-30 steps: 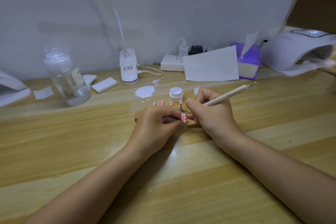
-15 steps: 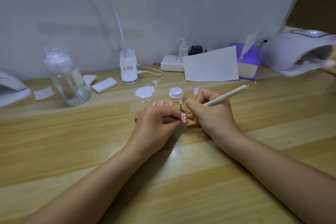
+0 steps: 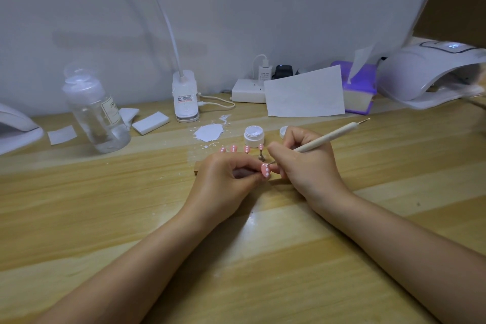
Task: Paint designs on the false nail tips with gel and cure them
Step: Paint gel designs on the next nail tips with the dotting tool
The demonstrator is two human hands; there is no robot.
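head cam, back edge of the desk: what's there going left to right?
clear bottle → white sponge block → clip lamp base → power strip → white paper sheet → purple tissue box → curing lamp

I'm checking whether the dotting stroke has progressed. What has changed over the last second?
Nothing visibly changed. The left hand still pinches the pink nail tip, and the right hand still holds the dotting pen with its point at the tip's upper edge.
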